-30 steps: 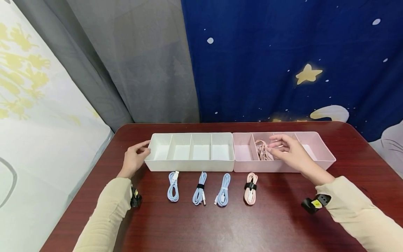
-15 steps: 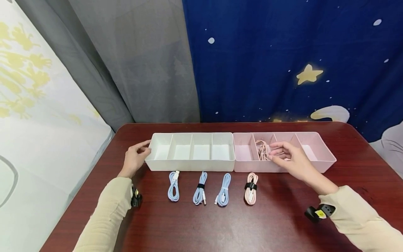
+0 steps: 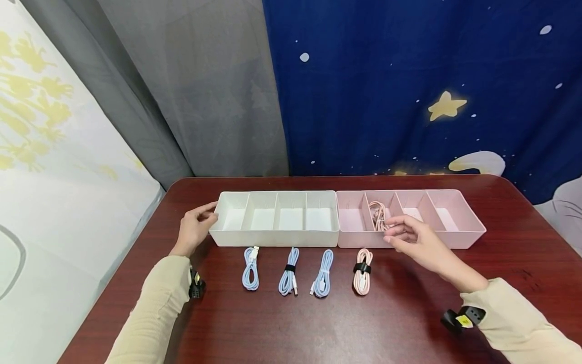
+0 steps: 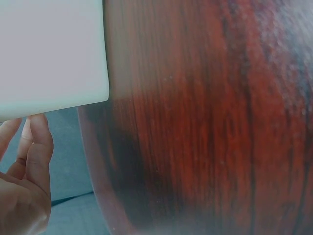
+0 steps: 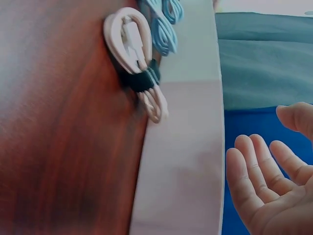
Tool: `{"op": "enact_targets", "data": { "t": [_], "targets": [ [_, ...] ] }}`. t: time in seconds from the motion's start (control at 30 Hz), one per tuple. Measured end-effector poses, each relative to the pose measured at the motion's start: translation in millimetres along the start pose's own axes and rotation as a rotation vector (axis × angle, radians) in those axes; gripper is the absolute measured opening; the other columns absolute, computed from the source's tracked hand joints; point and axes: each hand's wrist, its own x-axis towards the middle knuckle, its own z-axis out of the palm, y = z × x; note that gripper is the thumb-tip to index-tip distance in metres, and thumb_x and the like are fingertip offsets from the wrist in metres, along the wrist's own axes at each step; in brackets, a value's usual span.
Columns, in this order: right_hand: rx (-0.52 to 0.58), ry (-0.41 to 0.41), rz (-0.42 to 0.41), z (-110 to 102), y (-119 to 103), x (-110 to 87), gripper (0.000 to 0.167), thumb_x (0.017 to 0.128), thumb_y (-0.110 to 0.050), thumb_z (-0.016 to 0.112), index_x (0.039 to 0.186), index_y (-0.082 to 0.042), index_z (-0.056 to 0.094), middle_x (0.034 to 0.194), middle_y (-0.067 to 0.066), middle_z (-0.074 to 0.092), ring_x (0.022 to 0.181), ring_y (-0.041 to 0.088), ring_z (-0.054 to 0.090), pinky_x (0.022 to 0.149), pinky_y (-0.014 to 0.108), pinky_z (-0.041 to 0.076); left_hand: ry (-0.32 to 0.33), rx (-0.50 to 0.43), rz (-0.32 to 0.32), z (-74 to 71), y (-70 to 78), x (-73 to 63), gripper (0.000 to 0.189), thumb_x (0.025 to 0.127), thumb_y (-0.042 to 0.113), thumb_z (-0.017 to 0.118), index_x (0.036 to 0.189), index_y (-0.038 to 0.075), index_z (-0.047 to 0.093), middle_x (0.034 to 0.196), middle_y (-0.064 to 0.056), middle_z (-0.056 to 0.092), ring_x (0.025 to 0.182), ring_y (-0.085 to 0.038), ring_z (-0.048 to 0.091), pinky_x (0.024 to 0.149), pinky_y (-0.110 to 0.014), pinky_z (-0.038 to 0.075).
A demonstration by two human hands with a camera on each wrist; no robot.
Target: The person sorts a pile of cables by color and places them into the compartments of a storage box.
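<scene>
My left hand (image 3: 194, 229) rests its fingertips against the left end of a white divided box (image 3: 273, 238); the left wrist view shows them lightly bent at its wall. Joined end to end with it is a pink divided box (image 3: 468, 238). My right hand (image 3: 420, 245) hovers at the pink box's front wall, fingers relaxed and holding nothing. A coiled pink cable (image 3: 378, 216) lies in that box's second compartment from the left. In front of the boxes lie a pink cable (image 3: 362, 273) with a black strap and three blue cables (image 3: 250, 270), coiled and set in a row.
A dark red wooden table (image 3: 318, 333) carries everything. Behind it hang a grey curtain (image 3: 218, 101) and a blue starry curtain (image 3: 386, 91). White cloth with a yellow print (image 3: 68, 227) borders the left side.
My right hand has drawn back out of the pink box toward the front, uncovering its compartments and leaving the pink cable inside. The left hand has stayed in place.
</scene>
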Motion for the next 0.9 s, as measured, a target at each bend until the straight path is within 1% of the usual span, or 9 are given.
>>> {"op": "enact_targets", "data": {
  "t": [0.13,0.23,0.33,0.47,0.7,0.9],
  "targets": [
    [0.018,-0.022,0.020,4.9,3.5,-3.3,0.030,0.082,0.003,0.057,0.110,0.012,0.048,0.089,0.022,0.059,0.072,0.010,0.060,0.059,0.027,0.050,0.003,0.000,-0.004,-0.3,-0.3,0.4,0.037,0.088,0.018,0.052,0.124,0.011,0.054,0.093,-0.012,0.057,0.076,-0.017,0.052,0.056,-0.024,0.047],
    [0.024,-0.034,0.044,9.2,5.3,-5.3,0.031,0.082,0.001,0.058,0.110,0.011,0.048,0.090,0.021,0.058,0.072,0.011,0.060,0.059,0.027,0.050,0.007,0.002,-0.008,-0.4,-0.9,0.6,0.037,0.088,0.018,0.052,0.124,0.011,0.054,0.092,-0.012,0.057,0.075,-0.016,0.052,0.056,-0.024,0.047],
    [0.030,-0.049,0.067,14.0,7.6,-7.8,0.031,0.082,0.000,0.059,0.109,0.011,0.049,0.091,0.021,0.058,0.073,0.016,0.061,0.060,0.027,0.050,0.012,0.004,-0.010,-0.2,-1.3,1.0,0.037,0.087,0.018,0.052,0.123,0.012,0.054,0.092,-0.012,0.057,0.075,-0.016,0.052,0.056,-0.023,0.046],
    [0.055,-0.078,0.091,20.3,11.1,-11.2,0.032,0.082,-0.001,0.059,0.109,0.011,0.048,0.092,0.024,0.057,0.075,0.021,0.061,0.060,0.029,0.050,0.019,0.007,-0.004,0.3,-1.7,1.4,0.036,0.087,0.018,0.053,0.123,0.012,0.055,0.092,-0.012,0.058,0.075,-0.016,0.052,0.055,-0.023,0.046],
    [0.120,-0.093,0.124,27.6,15.7,-15.9,0.032,0.082,-0.001,0.060,0.109,0.012,0.047,0.093,0.025,0.056,0.073,0.019,0.061,0.058,0.035,0.051,0.018,0.000,-0.006,1.1,-1.8,1.5,0.036,0.087,0.017,0.053,0.122,0.012,0.055,0.090,-0.011,0.058,0.073,-0.015,0.052,0.054,-0.023,0.047],
    [0.177,-0.113,0.176,33.3,20.8,-19.3,0.034,0.082,-0.002,0.060,0.110,0.012,0.047,0.095,0.025,0.054,0.073,0.021,0.061,0.058,0.036,0.051,0.026,0.001,0.002,2.3,-2.3,2.0,0.035,0.087,0.016,0.053,0.122,0.011,0.056,0.090,-0.012,0.058,0.073,-0.014,0.052,0.054,-0.022,0.046]
  ]
}}
